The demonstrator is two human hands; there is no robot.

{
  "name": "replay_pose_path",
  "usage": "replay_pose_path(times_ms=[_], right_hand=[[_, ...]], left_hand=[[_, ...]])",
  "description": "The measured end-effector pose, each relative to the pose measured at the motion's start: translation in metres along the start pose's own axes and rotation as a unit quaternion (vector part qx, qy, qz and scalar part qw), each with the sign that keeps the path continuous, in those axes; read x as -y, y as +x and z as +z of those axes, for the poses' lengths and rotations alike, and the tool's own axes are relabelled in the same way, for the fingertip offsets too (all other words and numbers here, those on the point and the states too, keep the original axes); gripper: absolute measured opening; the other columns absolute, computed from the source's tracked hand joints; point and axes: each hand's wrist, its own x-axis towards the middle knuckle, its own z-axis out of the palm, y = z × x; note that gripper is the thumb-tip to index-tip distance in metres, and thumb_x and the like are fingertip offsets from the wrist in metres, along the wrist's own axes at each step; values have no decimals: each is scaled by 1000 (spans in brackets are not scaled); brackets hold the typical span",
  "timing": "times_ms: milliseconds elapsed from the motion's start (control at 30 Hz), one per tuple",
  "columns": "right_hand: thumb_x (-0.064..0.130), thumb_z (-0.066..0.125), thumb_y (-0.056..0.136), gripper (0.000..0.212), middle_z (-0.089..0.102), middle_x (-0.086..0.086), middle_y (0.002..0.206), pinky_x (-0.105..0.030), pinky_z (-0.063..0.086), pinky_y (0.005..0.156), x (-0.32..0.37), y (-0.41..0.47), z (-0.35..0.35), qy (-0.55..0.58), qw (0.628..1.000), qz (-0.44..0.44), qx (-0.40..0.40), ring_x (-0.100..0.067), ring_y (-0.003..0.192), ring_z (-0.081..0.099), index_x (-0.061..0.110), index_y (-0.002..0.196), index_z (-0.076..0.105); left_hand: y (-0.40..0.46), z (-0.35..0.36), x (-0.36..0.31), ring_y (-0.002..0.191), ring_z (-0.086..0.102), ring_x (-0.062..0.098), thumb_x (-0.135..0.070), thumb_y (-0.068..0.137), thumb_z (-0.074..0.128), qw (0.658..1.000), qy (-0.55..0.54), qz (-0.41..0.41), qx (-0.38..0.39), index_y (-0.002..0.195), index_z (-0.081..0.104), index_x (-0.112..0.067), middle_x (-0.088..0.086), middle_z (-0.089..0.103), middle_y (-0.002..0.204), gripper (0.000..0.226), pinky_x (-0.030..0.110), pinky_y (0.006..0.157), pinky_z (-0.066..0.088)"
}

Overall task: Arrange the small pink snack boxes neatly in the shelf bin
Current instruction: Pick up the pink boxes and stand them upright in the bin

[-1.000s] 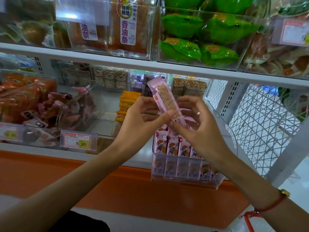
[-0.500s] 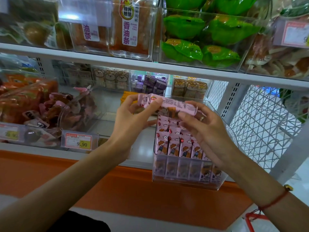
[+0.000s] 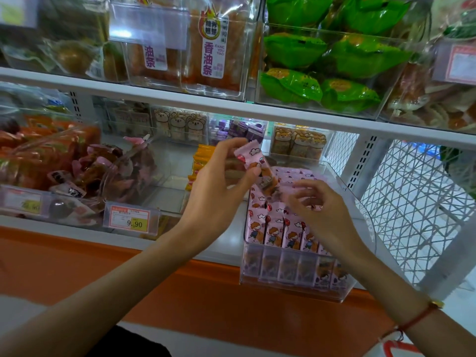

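Observation:
My left hand (image 3: pixel 219 186) pinches one long pink snack box (image 3: pixel 257 167) between thumb and fingers, tilted with its top end up to the left, just above the back of the clear shelf bin (image 3: pixel 296 279). Several matching pink boxes (image 3: pixel 273 228) with a cartoon child stand upright in rows inside the bin. My right hand (image 3: pixel 316 210) hovers over the bin's middle with fingers curled; its fingertips seem to touch the held box's blurred lower end.
A clear bin of dark wrapped snacks (image 3: pixel 85 181) with a 9.90 price tag (image 3: pixel 130 220) stands to the left. Yellow packs (image 3: pixel 199 163) sit behind my left hand. A white shelf edge (image 3: pixel 231 106) runs above, white wire mesh (image 3: pixel 412 197) to the right.
The pink box went from upright to horizontal between both hands, and now tilts down toward the bin in my left hand. My right hand has dropped lower over the bin.

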Motion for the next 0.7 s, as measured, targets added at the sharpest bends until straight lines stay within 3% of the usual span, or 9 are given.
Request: replay_pose_path(times_ms=[100, 167, 233, 333, 400, 533, 700], right_hand=[[28, 73, 81, 20, 60, 9, 90, -12, 43, 61, -6, -1, 8, -94, 994, -61, 11, -2, 77, 55, 27, 93, 56], [30, 70, 84, 12, 60, 8, 96, -13, 38, 66, -7, -1, 11, -165, 980, -104, 36, -4, 84, 54, 30, 93, 62], [35, 61, 89, 26, 56, 3, 113, -19, 36, 79, -10, -1, 13, -236, 961, -125, 75, -10, 104, 49, 25, 113, 64], [46, 47, 94, 44, 43, 3, 136, -27, 27, 97, -14, -1, 14, -314, 933, -111, 139, -13, 125, 31, 28, 134, 50], [50, 45, 93, 44, 40, 6, 137, -28, 24, 100, -16, -2, 14, -322, 927, -113, 158, -11, 127, 27, 32, 134, 50], [51, 61, 83, 36, 50, 12, 121, -28, 31, 92, -15, -4, 11, -236, 955, -121, 135, -6, 116, 35, 34, 115, 62], [45, 68, 81, 36, 57, 10, 113, -26, 35, 86, -18, -5, 12, -214, 960, -141, 112, -4, 104, 41, 28, 113, 65]], left_hand=[[4, -7, 0, 91, 62, -8, -19, 91, 61, 999, 19, 29, -11, 114, 47, -26, -13, 63, 101, 28, 10, 73, 50], [5, -11, 3, 93, 62, -6, -23, 91, 60, 998, 51, 31, 4, 114, 48, -25, -13, 63, 102, 26, 11, 74, 51], [5, -12, 7, 97, 61, -4, -24, 91, 60, 995, 96, 35, 22, 118, 50, -21, -13, 63, 106, 29, 11, 78, 50], [3, -9, 9, 97, 61, -2, -21, 92, 61, 987, 137, 76, 45, 119, 52, -19, -12, 64, 110, 29, 10, 81, 49], [4, -6, 10, 96, 60, -6, -20, 92, 61, 980, 163, 103, 54, 118, 53, -21, -13, 63, 110, 27, 9, 79, 48], [8, -1, 18, 93, 50, -19, -22, 91, 61, 963, 218, 135, 87, 117, 57, -24, -22, 53, 109, 27, 1, 77, 42], [17, 5, 29, 112, 51, 6, -33, 92, 58, 938, 292, 93, 161, 125, 57, -25, -7, 60, 122, 34, 23, 92, 43]])
